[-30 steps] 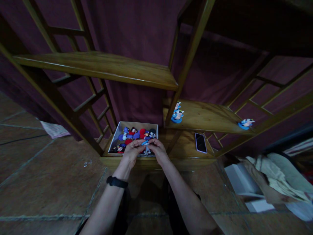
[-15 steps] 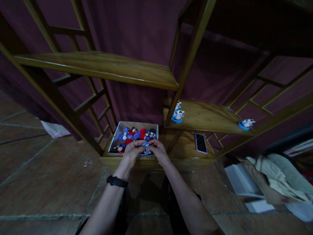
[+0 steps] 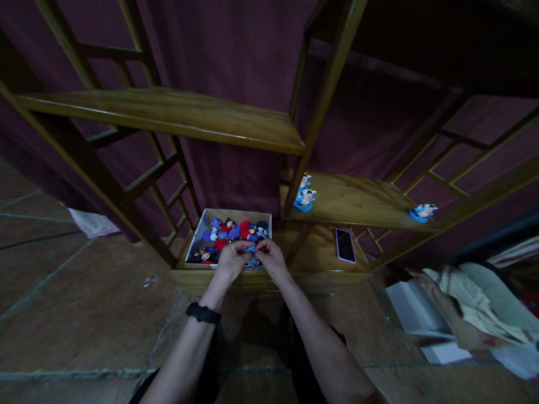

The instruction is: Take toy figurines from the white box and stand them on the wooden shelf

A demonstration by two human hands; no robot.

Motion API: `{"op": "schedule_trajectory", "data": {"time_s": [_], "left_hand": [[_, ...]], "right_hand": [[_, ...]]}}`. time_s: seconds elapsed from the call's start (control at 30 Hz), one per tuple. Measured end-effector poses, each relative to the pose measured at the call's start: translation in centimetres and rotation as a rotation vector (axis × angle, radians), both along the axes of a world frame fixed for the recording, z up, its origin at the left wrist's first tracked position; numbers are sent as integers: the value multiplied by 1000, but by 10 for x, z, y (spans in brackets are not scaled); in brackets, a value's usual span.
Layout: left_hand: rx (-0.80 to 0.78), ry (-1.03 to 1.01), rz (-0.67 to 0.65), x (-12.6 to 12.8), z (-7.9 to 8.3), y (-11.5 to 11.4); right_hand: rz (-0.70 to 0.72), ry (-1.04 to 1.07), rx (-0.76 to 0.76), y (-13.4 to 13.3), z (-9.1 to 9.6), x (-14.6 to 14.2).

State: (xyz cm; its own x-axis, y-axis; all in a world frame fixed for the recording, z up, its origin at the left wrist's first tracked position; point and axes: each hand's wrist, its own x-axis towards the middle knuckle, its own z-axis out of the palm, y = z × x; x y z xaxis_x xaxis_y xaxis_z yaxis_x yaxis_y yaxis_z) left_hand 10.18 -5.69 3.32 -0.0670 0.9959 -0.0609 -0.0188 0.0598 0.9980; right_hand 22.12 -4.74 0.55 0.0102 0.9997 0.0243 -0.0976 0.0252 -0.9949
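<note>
My left hand (image 3: 232, 257) and my right hand (image 3: 269, 256) meet over the near edge of a white box (image 3: 197, 237) full of small red, blue and purple figurines (image 3: 233, 231). Both hands pinch one small figurine with a blue base (image 3: 251, 248) between their fingertips. My left wrist wears a black band (image 3: 203, 313). The box stands on the bottom board of a wooden shelf unit (image 3: 269, 278).
Two blue-based figurines (image 3: 305, 197) stand at the left end of the right middle shelf (image 3: 357, 202); another figurine (image 3: 423, 212) stands at its right end. A phone (image 3: 345, 245) lies on the bottom board. White boxes (image 3: 421, 314) and cloth (image 3: 475, 306) lie on the floor at right.
My hands have shifted slightly up and toward the box, with the small figurine still pinched between them. The view has moved a little.
</note>
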Motion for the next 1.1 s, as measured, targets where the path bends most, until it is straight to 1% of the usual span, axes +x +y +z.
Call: {"op": "schedule_trajectory", "data": {"time_s": [0.13, 0.27, 0.4, 0.6, 0.77, 0.9, 1.0, 1.1], "left_hand": [[-50, -66, 7, -1, 3, -1], [-96, -155, 7, -3, 4, -2], [-141, -226, 5, -6, 3, -2], [-156, -281, -5, -6, 4, -2], [-146, -311, 17, -6, 8, -2], [-176, -356, 12, -8, 9, -2], [-203, -431, -9, -9, 10, -1], [-215, -497, -18, -11, 10, -1]], "right_hand": [[-15, 56, -25, 0, 1, 1], [11, 164, -76, -1, 4, 3], [55, 193, -108, -2, 8, 4], [88, 185, -94, -3, 13, 6], [113, 207, -76, -7, 23, 7], [146, 229, -84, -9, 29, 8], [194, 243, -70, -10, 30, 10], [236, 248, -25, -10, 28, 11]]}}
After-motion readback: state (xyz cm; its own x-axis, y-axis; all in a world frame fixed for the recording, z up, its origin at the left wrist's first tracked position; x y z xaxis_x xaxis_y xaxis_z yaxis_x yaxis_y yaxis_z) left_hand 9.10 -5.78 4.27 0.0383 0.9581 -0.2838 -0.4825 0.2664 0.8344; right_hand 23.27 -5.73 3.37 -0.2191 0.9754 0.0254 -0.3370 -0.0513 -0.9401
